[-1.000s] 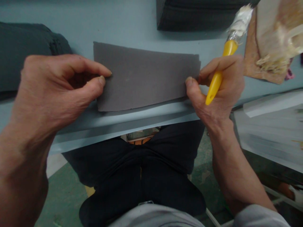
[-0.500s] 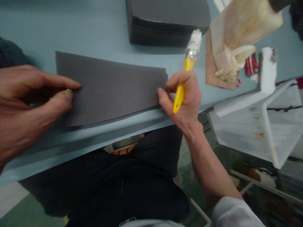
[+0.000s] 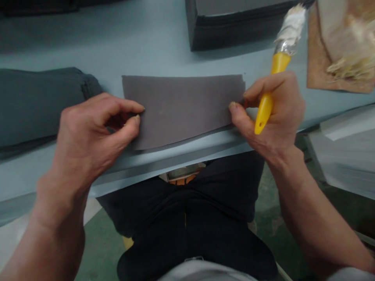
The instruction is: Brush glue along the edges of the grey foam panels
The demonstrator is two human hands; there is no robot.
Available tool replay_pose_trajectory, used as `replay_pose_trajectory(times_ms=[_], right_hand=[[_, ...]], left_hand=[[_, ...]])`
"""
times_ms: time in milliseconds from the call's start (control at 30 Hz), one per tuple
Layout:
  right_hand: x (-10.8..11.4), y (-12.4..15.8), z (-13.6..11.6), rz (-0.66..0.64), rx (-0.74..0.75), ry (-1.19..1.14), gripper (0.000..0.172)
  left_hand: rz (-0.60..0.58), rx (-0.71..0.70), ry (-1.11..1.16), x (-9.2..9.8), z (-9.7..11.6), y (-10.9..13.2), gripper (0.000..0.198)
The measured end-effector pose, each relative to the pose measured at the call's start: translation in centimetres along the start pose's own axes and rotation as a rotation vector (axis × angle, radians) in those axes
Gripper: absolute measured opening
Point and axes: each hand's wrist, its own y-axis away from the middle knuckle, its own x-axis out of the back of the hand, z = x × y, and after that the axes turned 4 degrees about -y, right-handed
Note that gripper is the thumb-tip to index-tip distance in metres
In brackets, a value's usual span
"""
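A grey rectangular sheet [image 3: 184, 109] lies flat on the pale blue table [image 3: 146, 43], its near edge at the table's front edge. My left hand [image 3: 93, 132] pinches the sheet's left end between thumb and forefinger. My right hand [image 3: 272, 113] holds the sheet's right end with thumb and forefinger while the other fingers grip a yellow-handled brush [image 3: 277, 66]. The brush's white, glue-coated bristles point up and away from me.
A stack of dark grey sheets [image 3: 234, 23] stands at the back of the table. A folded dark cloth pile [image 3: 38, 105] lies at the left. A brown board with a glue-smeared container [image 3: 340, 50] sits at the right. A white bench [image 3: 342, 156] stands lower right.
The view swung right and then back toward the centre. Both hands keep their hold on the sheet's ends, and the sheet stays in about the same place on the table.
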Motion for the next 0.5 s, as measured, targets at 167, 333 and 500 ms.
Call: replay_pose_trajectory(times_ms=[167,333,500], right_hand=[[0.34,-0.03,-0.02,-0.013,0.011,0.091,0.014],[0.41,0.12,0.10,-0.046,-0.042,0.028,0.014],[-0.01,-0.10,0.08,-0.003,0.014,0.033,0.017]], left_hand=[[-0.012,-0.037,0.012,0.03,-0.47,-0.05,0.032],[-0.021,-0.042,-0.011,-0.06,-0.52,0.02,0.034],[-0.005,-0.017,0.026,-0.33,-1.02,0.29,0.037]])
